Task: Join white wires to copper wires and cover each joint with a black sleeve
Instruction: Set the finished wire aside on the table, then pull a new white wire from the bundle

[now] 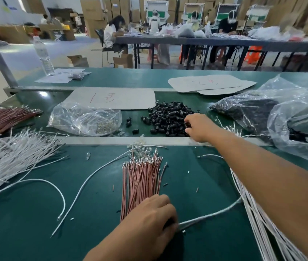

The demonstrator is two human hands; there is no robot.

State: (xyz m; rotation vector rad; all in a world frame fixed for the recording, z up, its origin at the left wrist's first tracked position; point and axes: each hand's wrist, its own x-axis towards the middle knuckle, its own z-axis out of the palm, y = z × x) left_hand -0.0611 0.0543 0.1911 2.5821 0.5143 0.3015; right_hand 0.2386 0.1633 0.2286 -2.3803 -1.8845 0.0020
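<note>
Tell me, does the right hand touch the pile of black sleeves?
Touching. In the head view the fingertips of the right hand lie in the right edge of the pile of black sleeves, pinching one.

Left hand (149, 221): at near end of copper wires (141, 178), pinching white wire (211, 215).
Right hand (196, 127): arm outstretched past their far end, fingers curled.

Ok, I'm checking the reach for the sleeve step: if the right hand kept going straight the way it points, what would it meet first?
The pile of black sleeves: the right hand points forward and left, fingertips at its edge. Past the pile, likely the cardboard sheet.
</note>
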